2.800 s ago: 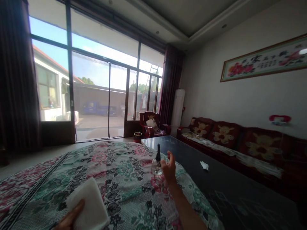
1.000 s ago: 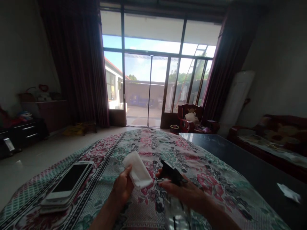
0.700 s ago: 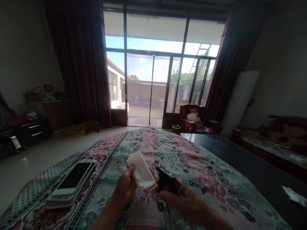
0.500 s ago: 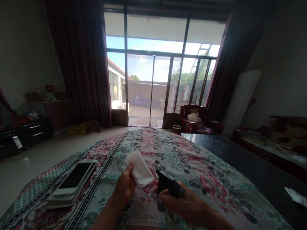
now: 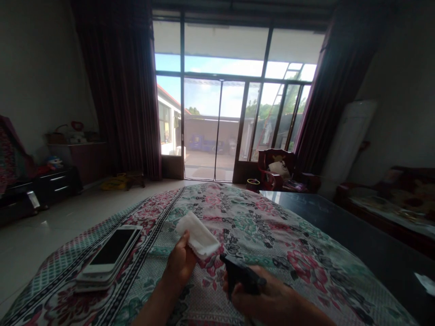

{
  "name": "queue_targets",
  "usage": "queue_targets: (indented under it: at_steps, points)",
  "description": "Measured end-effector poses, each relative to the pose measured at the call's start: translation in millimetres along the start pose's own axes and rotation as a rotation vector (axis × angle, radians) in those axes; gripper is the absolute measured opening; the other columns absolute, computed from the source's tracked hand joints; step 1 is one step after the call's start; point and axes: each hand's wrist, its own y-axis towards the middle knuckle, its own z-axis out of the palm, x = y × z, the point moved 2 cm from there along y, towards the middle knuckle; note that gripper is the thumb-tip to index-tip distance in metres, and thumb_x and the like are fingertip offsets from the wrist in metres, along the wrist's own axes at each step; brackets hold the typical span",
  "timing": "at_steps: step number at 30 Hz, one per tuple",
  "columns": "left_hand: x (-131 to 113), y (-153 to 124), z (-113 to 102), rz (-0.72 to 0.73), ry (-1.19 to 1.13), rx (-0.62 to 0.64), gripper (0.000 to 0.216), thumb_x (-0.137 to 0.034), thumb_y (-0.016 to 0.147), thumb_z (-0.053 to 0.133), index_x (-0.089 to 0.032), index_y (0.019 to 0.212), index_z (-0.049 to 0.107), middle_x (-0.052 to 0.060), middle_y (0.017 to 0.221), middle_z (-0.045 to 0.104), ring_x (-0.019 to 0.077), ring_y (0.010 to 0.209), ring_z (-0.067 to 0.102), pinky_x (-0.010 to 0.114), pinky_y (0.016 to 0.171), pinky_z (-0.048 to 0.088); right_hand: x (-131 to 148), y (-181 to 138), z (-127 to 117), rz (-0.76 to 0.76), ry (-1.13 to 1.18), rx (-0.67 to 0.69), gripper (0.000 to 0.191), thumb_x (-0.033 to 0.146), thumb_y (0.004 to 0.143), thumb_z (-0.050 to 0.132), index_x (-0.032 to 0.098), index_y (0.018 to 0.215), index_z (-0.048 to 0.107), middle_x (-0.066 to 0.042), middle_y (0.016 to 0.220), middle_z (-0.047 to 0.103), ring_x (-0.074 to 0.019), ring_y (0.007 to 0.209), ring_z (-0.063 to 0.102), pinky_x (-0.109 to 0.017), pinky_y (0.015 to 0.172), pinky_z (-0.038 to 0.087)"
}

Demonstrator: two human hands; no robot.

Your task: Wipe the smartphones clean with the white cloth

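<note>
My left hand (image 5: 179, 266) pinches a folded white cloth (image 5: 197, 235) and holds it up over the flowered bedspread (image 5: 258, 226). My right hand (image 5: 272, 301) is closed round a small clear spray bottle; only its black spray head (image 5: 242, 274) shows, pointing left towards the cloth. The bottle's body is hidden under my fingers and the frame's lower edge. The two hands are a short gap apart, low in the middle of the view.
A white smartphone (image 5: 110, 251) lies on a second device at the left on the bedspread. A dark glossy table (image 5: 367, 240) adjoins on the right, with a scrap of white paper (image 5: 426, 284). Beyond are glass doors (image 5: 217, 131), curtains, a red sofa (image 5: 390, 199) and a dark cabinet (image 5: 41, 188).
In the oldest frame my right hand held the bottle upright far out. Since then both hands have come together near me; in the last second they sank slightly and the view shifted.
</note>
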Motion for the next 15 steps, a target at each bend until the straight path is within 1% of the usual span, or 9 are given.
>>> queue_targets:
  at_steps: [3,6,11,13,15]
  points:
    - [-1,-1,1,-0.008,-0.022,0.003,0.034,-0.02,0.098,0.039,-0.015,0.128,0.053,0.008,0.09,0.076,0.022,0.085,0.073,0.031,0.078,0.057,-2,0,-6,-0.014,-0.003,-0.036,0.023,0.029,0.073,0.064,0.019,0.094,0.065,0.002,0.072,0.053,-0.0106,0.063,0.042,-0.02,0.056,0.036]
    - [0,-2,1,-0.032,-0.032,0.034,0.035,-0.02,0.098,0.04,-0.014,0.13,0.051,0.008,0.09,0.076,0.0225,0.085,0.073,0.033,0.079,0.058,-4,0,-12,-0.003,0.008,-0.038,0.022,0.031,0.074,0.064,0.018,0.092,0.065,0.002,0.069,0.05,-0.0101,0.062,0.04,-0.02,0.055,0.035]
    - [4,-4,3,-0.076,-0.011,0.053,0.037,-0.019,0.096,0.045,-0.01,0.132,0.048,0.011,0.093,0.075,0.0236,0.083,0.073,0.038,0.082,0.058,2,-3,-21,-0.018,-0.048,-0.152,0.018,0.033,0.075,0.062,0.019,0.087,0.064,0.003,0.068,0.049,-0.0102,0.061,0.04,-0.02,0.055,0.035]
    - [6,-6,3,-0.071,0.016,0.053,0.036,-0.018,0.096,0.045,-0.009,0.131,0.049,0.012,0.094,0.074,0.0239,0.085,0.073,0.037,0.083,0.058,5,-4,-23,-0.045,-0.056,-0.194,0.02,0.036,0.076,0.061,0.019,0.086,0.065,0.002,0.068,0.051,-0.0108,0.062,0.041,-0.021,0.056,0.036]
    - [9,-9,3,-0.085,0.074,0.093,0.034,-0.016,0.094,0.048,-0.008,0.126,0.053,0.012,0.092,0.075,0.0243,0.087,0.072,0.036,0.083,0.058,6,-3,-25,-0.063,-0.047,-0.228,0.023,0.04,0.076,0.061,0.019,0.087,0.066,0.001,0.07,0.054,-0.0122,0.065,0.044,-0.022,0.059,0.038]
